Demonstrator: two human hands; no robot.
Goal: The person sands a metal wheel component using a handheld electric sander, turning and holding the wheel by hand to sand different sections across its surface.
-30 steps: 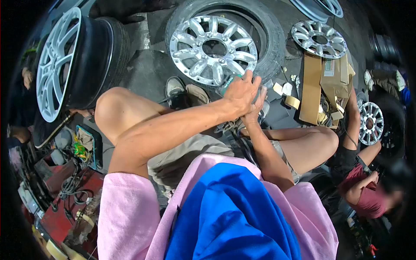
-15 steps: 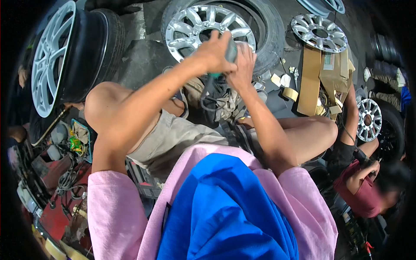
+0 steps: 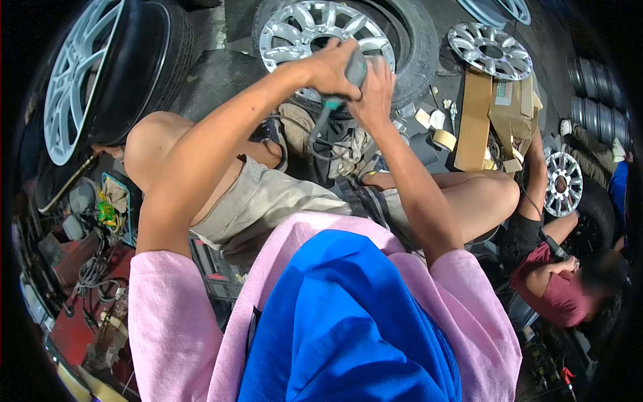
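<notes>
A silver multi-spoke wheel face (image 3: 288, 30) lies flat inside a black tyre (image 3: 416, 50) at the top middle. Over its near side, my left hand (image 3: 331, 67) wraps round the body of a corded grey-green power tool (image 3: 356, 70). Right beside it, my right hand (image 3: 375, 97) is closed about the tool's other side, its fingers pointing toward the wheel. The tool's working end is hidden by my hands. A dark cord (image 3: 316, 137) trails from it down toward my lap.
A tall grey-spoked wheel (image 3: 84, 77) stands at the left. Another silver wheel face (image 3: 492, 50) rests on a cardboard box (image 3: 477, 124), near a tape roll (image 3: 444, 139). A co-worker in a maroon shirt (image 3: 552, 285) sits at the right. Cables (image 3: 97, 278) lie lower left.
Both hands and the tool have shifted slightly over the near side of the wheel, with the grip kept. The whole view has tilted a little.
</notes>
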